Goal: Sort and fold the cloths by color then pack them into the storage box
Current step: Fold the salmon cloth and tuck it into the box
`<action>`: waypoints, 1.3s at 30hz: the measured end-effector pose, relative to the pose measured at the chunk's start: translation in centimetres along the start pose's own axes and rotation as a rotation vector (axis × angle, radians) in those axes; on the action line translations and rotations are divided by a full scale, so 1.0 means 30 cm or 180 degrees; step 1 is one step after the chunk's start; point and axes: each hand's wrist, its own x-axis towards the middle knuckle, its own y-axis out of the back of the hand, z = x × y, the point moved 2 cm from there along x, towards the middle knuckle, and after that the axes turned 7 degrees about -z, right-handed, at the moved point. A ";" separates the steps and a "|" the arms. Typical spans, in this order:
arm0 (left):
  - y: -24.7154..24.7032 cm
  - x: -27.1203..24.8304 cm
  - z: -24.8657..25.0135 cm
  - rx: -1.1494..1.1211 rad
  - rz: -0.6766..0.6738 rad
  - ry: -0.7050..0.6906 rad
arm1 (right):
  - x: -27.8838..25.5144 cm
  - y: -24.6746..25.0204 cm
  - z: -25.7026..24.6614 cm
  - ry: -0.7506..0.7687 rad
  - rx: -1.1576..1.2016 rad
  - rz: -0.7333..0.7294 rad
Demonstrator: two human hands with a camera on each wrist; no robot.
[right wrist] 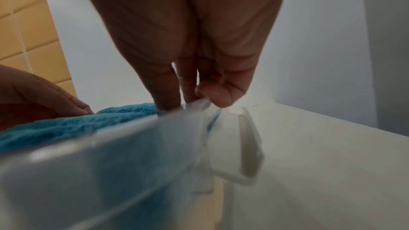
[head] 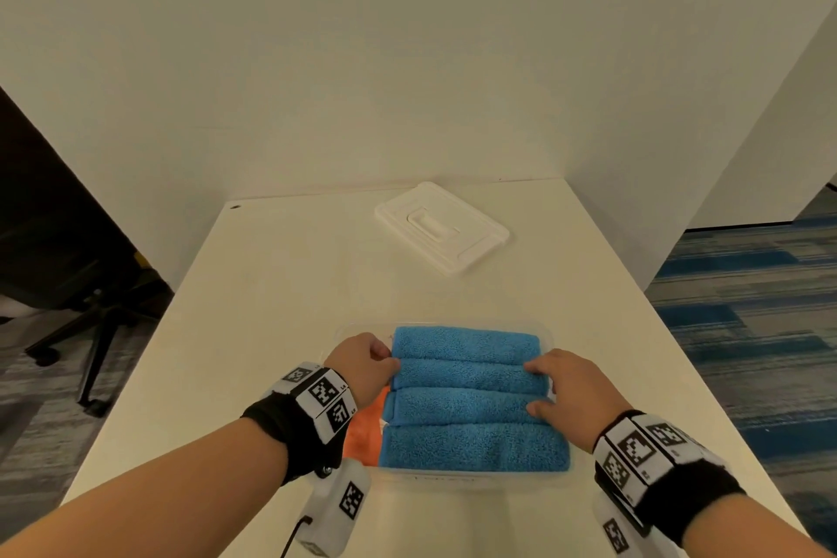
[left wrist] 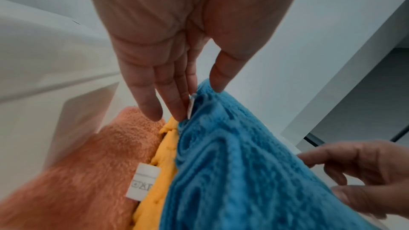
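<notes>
A clear storage box (head: 453,478) sits on the white table (head: 271,285) near me. Folded blue cloths (head: 471,399) lie in rows on top inside it. An orange cloth (head: 364,435) shows beneath them at the left. The left wrist view shows a yellow cloth (left wrist: 161,172) between the orange cloth (left wrist: 88,172) and the blue cloths (left wrist: 243,172). My left hand (head: 367,365) touches the blue cloths' left edge, fingers (left wrist: 152,109) straight down beside it and thumb on top. My right hand (head: 566,390) rests with straight fingers (right wrist: 166,100) on their right end, by the box wall (right wrist: 110,163).
The white box lid (head: 441,227) lies flat at the back of the table, right of centre. A white wall stands close behind it. A black office chair (head: 90,285) is on the floor to the left, and carpet lies past the table's right edge.
</notes>
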 end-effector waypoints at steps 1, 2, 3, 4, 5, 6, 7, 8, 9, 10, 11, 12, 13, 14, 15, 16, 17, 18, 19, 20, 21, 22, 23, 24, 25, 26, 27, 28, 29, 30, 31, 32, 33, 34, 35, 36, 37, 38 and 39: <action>-0.001 -0.002 0.002 -0.0004 0.0073 -0.0021 | 0.005 0.000 0.000 -0.0020 -0.0040 -0.0031; -0.004 -0.003 0.003 -0.0008 0.0147 -0.0055 | 0.010 -0.001 -0.002 -0.0039 -0.0100 -0.0063; -0.004 -0.004 0.005 0.0016 0.0199 -0.0061 | 0.016 -0.003 -0.005 -0.0063 -0.0176 -0.0089; -0.003 -0.005 0.007 0.0021 0.0249 -0.0089 | 0.020 -0.004 -0.008 -0.0093 -0.0251 -0.0114; -0.001 -0.006 0.007 0.0023 0.0280 -0.0089 | 0.025 -0.006 -0.012 -0.0125 -0.0309 -0.0147; 0.002 -0.005 0.004 0.0043 0.0314 -0.0118 | 0.030 -0.007 -0.015 -0.0137 -0.0367 -0.0166; 0.005 -0.008 0.005 0.0085 0.0330 -0.0144 | 0.035 -0.008 -0.017 -0.0137 -0.0435 -0.0192; 0.008 -0.010 0.003 0.0110 0.0338 -0.0203 | 0.039 -0.007 -0.021 -0.0129 -0.0510 -0.0224; 0.012 -0.011 0.001 0.0100 0.0323 -0.0260 | 0.042 -0.005 -0.024 -0.0128 -0.0586 -0.0254; 0.015 -0.012 0.002 0.0074 0.0288 -0.0326 | 0.045 -0.002 -0.027 -0.0124 -0.0661 -0.0275; 0.017 -0.014 0.003 0.0047 0.0221 -0.0369 | 0.046 0.001 -0.032 -0.0123 -0.0736 -0.0300; 0.017 -0.014 0.005 0.0036 0.0155 -0.0416 | 0.048 0.004 -0.038 -0.0108 -0.0813 -0.0322; 0.018 -0.013 0.006 0.0039 0.0092 -0.0436 | 0.051 0.004 -0.043 -0.0077 -0.0899 -0.0344; 0.019 -0.011 0.008 0.0069 0.0039 -0.0455 | 0.057 0.004 -0.048 -0.0032 -0.0988 -0.0364; 0.020 -0.008 0.009 0.0111 -0.0011 -0.0468 | 0.062 0.003 -0.051 0.0015 -0.1079 -0.0391; 0.022 -0.006 0.011 0.0154 -0.0054 -0.0495 | 0.068 0.001 -0.056 0.0055 -0.1173 -0.0421; 0.024 -0.004 0.012 0.0180 -0.0100 -0.0517 | 0.073 0.000 -0.062 0.0082 -0.1270 -0.0459; 0.025 -0.001 0.014 0.0182 -0.0140 -0.0550 | 0.075 -0.001 -0.070 0.0110 -0.1377 -0.0496; 0.025 0.002 0.015 0.0185 -0.0176 -0.0578 | 0.077 -0.004 -0.080 0.0142 -0.1500 -0.0531; 0.024 0.002 0.017 0.0193 -0.0209 -0.0598 | 0.079 -0.008 -0.091 0.0174 -0.1626 -0.0563; 0.024 0.004 0.019 0.0191 -0.0237 -0.0603 | 0.079 -0.012 -0.101 0.0201 -0.1706 -0.0612; 0.025 0.003 0.025 0.0170 -0.0261 -0.0608 | 0.079 -0.017 -0.108 0.0225 -0.1711 -0.0660; 0.026 0.004 0.027 0.0151 -0.0290 -0.0599 | 0.079 -0.023 -0.111 0.0242 -0.1658 -0.0691; 0.028 0.005 0.032 0.0166 -0.0328 -0.0591 | 0.080 -0.027 -0.111 0.0267 -0.1570 -0.0700; 0.030 0.010 0.033 0.0215 -0.0355 -0.0603 | 0.079 -0.032 -0.108 0.0305 -0.1485 -0.0709; 0.031 0.015 0.035 0.0289 -0.0373 -0.0642 | 0.076 -0.035 -0.105 0.0337 -0.1448 -0.0743; 0.033 0.023 0.034 0.0384 -0.0361 -0.0700 | 0.072 -0.037 -0.104 0.0351 -0.1471 -0.0782; 0.037 0.025 0.038 0.0552 -0.0318 -0.0738 | 0.067 -0.038 -0.104 0.0351 -0.1516 -0.0811; 0.042 0.028 0.042 0.0759 -0.0261 -0.0761 | 0.065 -0.036 -0.106 0.0357 -0.1537 -0.0820; 0.046 0.031 0.051 0.0998 -0.0227 -0.0754 | 0.065 -0.035 -0.109 0.0374 -0.1526 -0.0815; 0.050 0.038 0.057 0.1260 -0.0244 -0.0736 | 0.066 -0.034 -0.111 0.0390 -0.1494 -0.0807; 0.053 0.043 0.066 0.1538 -0.0304 -0.0655 | 0.065 -0.031 -0.113 0.0398 -0.1455 -0.0798; 0.054 0.052 0.068 0.1772 -0.0366 -0.0562 | 0.064 -0.028 -0.115 0.0402 -0.1424 -0.0791; 0.055 0.059 0.071 0.1970 -0.0432 -0.0462 | 0.062 -0.026 -0.116 0.0401 -0.1407 -0.0788; 0.053 0.063 0.073 0.2100 -0.0455 -0.0413 | 0.060 -0.026 -0.116 0.0396 -0.1403 -0.0793; 0.051 0.064 0.077 0.2204 -0.0468 -0.0341 | 0.058 -0.025 -0.118 0.0395 -0.1405 -0.0795; 0.050 0.061 0.083 0.2288 -0.0478 -0.0329 | 0.057 -0.025 -0.120 0.0399 -0.1409 -0.0790; 0.046 0.061 0.084 0.2312 -0.0495 -0.0275 | 0.057 -0.025 -0.122 0.0407 -0.1411 -0.0784; 0.044 0.059 0.085 0.2318 -0.0518 -0.0214 | 0.059 -0.025 -0.121 0.0415 -0.1403 -0.0780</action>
